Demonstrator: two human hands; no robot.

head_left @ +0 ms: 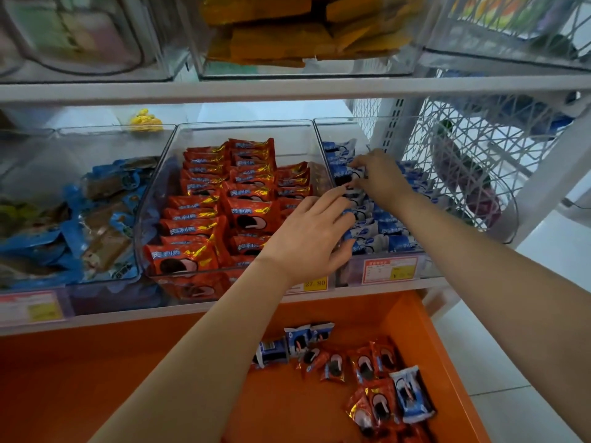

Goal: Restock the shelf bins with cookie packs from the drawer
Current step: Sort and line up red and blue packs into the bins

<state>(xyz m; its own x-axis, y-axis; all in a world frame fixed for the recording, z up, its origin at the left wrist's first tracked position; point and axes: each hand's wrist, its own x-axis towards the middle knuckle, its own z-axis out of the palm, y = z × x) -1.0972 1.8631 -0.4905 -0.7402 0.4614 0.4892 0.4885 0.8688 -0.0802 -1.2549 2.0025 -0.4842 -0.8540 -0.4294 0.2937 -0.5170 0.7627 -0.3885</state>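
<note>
Orange drawer point(128, 362) holds loose cookie packs point(377, 362), right side. Both your hands sit in the blue-pack bin point(348, 273): left hand point(307, 238) fingers flat on the row, right hand point(380, 177) fingers pinching one blue pack point(347, 174) further back.

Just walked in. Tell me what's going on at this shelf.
A person is restocking cookies. Both bare hands are in the right-hand clear plastic bin: the left grip rests fairly flat on the blue-and-white foil cookie packs, while the right grip pinches one of them further back. The middle bin of red-and-gold foil packs looks full. Below, the orange drawer stands open with a scatter of loose red and blue packs waiting.
</note>
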